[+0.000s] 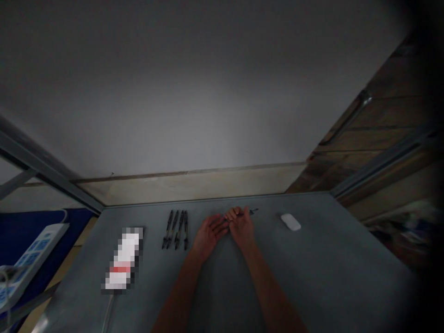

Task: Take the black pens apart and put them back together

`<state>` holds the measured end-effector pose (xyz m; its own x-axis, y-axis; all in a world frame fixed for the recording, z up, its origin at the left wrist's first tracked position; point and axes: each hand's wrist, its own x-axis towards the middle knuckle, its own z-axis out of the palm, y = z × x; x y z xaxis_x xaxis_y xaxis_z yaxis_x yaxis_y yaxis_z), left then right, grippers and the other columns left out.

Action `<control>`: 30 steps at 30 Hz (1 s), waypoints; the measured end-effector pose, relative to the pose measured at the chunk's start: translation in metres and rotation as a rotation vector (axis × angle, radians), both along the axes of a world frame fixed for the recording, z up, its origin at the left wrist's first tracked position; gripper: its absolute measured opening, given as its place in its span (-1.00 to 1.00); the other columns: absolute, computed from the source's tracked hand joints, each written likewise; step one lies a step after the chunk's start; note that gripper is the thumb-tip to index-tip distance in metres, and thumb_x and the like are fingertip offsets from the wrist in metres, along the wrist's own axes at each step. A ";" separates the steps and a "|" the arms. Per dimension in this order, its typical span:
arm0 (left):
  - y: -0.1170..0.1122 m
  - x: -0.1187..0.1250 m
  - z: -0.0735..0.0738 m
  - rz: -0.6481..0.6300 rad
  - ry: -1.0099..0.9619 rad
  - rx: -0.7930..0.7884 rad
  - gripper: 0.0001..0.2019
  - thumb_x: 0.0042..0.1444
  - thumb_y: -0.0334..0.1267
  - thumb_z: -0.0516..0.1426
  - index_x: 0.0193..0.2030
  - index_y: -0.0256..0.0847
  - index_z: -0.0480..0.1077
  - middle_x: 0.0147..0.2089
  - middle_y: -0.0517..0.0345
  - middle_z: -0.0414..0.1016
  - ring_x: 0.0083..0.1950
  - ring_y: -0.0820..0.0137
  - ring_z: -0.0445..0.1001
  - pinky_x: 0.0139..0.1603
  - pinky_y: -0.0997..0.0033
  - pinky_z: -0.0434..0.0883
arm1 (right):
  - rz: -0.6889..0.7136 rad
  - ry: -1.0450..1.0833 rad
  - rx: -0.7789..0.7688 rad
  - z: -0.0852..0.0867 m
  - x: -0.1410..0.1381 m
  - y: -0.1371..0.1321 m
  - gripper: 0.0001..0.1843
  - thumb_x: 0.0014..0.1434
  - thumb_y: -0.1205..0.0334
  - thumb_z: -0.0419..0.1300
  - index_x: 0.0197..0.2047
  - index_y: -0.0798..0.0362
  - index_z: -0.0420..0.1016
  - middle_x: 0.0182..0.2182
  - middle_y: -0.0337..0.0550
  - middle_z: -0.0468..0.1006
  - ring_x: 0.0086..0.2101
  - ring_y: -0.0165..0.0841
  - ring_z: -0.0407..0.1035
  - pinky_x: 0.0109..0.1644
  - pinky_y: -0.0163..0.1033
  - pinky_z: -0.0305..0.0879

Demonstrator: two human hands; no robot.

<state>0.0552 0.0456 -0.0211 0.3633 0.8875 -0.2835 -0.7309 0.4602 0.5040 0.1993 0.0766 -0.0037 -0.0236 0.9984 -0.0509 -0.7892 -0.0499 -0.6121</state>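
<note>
Near the far part of the table, my right hand (242, 228) is closed around a dark pen (254, 211), whose end sticks out to the right past the thumb. Most of that pen is hidden by the fingers. Just beside it, my left hand (207, 235) has its fingers stretched out and slightly apart, the tips close to the right hand's fingers; whether they touch the pen I cannot tell. Several dark pens (176, 230) lie side by side in a row to the left of my left hand.
On the grey table (222, 296), a white rounded object like a mouse or case (290, 222) lies at right. A blurred-out device (125, 259) with a cable is at left. Beyond the left edge sits a white power strip (33, 261). Metal frame posts (83, 196) and a wall border the table.
</note>
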 end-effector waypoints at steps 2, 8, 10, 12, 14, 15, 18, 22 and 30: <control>-0.001 0.001 0.000 0.017 0.036 0.025 -0.62 0.22 -0.04 0.13 0.03 -0.27 0.46 0.05 -0.13 0.54 0.02 0.21 0.55 0.10 0.18 0.40 | 0.009 -0.080 -0.015 -0.005 -0.008 0.000 -0.51 0.19 -0.29 0.10 -0.50 -0.07 0.38 -0.54 -0.26 0.32 -0.45 -0.32 0.29 -0.23 -0.15 0.34; -0.007 0.007 0.001 0.084 0.197 0.167 -0.64 -0.01 -0.20 0.35 -0.05 -0.18 0.52 0.00 0.04 0.53 -0.18 0.44 0.51 -0.06 0.37 0.40 | 0.007 -0.489 -0.036 -0.015 -0.018 -0.007 -0.49 0.17 -0.34 0.08 -0.32 -0.06 0.52 -0.44 -0.20 0.51 -0.42 -0.32 0.37 -0.41 -0.26 0.28; -0.008 0.008 0.000 0.091 0.224 0.185 -0.67 -0.07 -0.20 0.38 -0.13 -0.19 0.55 -0.06 0.07 0.53 -0.18 0.45 0.50 -0.10 0.41 0.39 | 0.030 -0.540 -0.049 -0.016 -0.020 -0.009 -0.48 0.15 -0.34 0.09 -0.29 -0.05 0.52 -0.45 -0.20 0.52 -0.43 -0.30 0.38 -0.46 -0.27 0.25; -0.008 0.009 0.000 0.085 0.265 0.196 -0.65 -0.12 -0.17 0.40 -0.16 -0.20 0.55 -0.16 0.12 0.54 -0.25 0.49 0.47 -0.19 0.45 0.37 | 0.041 -0.526 -0.044 -0.016 -0.022 -0.011 -0.50 0.13 -0.34 0.13 -0.29 -0.05 0.53 -0.45 -0.20 0.54 -0.42 -0.30 0.40 -0.45 -0.27 0.25; -0.009 0.012 -0.001 0.096 0.334 0.211 -0.64 -0.15 -0.14 0.41 -0.20 -0.22 0.56 -0.26 0.15 0.52 -0.33 0.52 0.43 -0.27 0.47 0.33 | 0.046 -0.457 -0.023 -0.015 -0.022 -0.011 -0.50 0.11 -0.33 0.16 -0.30 -0.05 0.53 -0.43 -0.21 0.55 -0.42 -0.31 0.41 -0.41 -0.27 0.28; -0.010 0.014 -0.001 0.109 0.385 0.220 -0.64 -0.16 -0.12 0.40 -0.22 -0.22 0.56 -0.29 0.16 0.52 -0.35 0.52 0.41 -0.29 0.48 0.32 | 0.045 -0.416 -0.013 -0.014 -0.021 -0.010 -0.48 0.10 -0.35 0.14 -0.31 -0.05 0.53 -0.43 -0.21 0.54 -0.42 -0.32 0.40 -0.39 -0.26 0.29; -0.015 0.018 0.003 0.147 0.619 0.245 -0.64 -0.21 -0.08 0.40 -0.29 -0.23 0.56 -0.39 0.16 0.52 -0.41 0.50 0.38 -0.36 0.47 0.29 | 0.020 -0.310 0.001 -0.012 -0.014 -0.004 -0.39 0.13 -0.43 0.01 -0.33 -0.06 0.52 -0.44 -0.20 0.51 -0.43 -0.31 0.38 -0.34 -0.21 0.32; -0.021 0.008 0.019 0.305 0.849 0.245 -0.65 -0.22 -0.03 0.39 -0.35 -0.22 0.55 -0.51 0.18 0.46 -0.48 0.45 0.34 -0.45 0.44 0.26 | -0.019 -0.224 -0.009 -0.011 -0.006 0.003 -0.49 0.16 -0.34 0.07 -0.38 -0.07 0.51 -0.46 -0.21 0.48 -0.43 -0.32 0.37 -0.30 -0.19 0.32; -0.019 -0.086 0.055 0.781 1.033 0.189 -0.62 -0.03 0.04 0.27 -0.18 -0.19 0.49 -0.32 0.19 0.54 -0.36 0.46 0.45 -0.33 0.49 0.33 | -0.001 -0.354 0.037 -0.023 -0.018 -0.001 -0.64 0.15 -0.15 0.23 -0.39 -0.02 0.56 -0.49 -0.20 0.51 -0.42 -0.33 0.36 -0.27 -0.23 0.28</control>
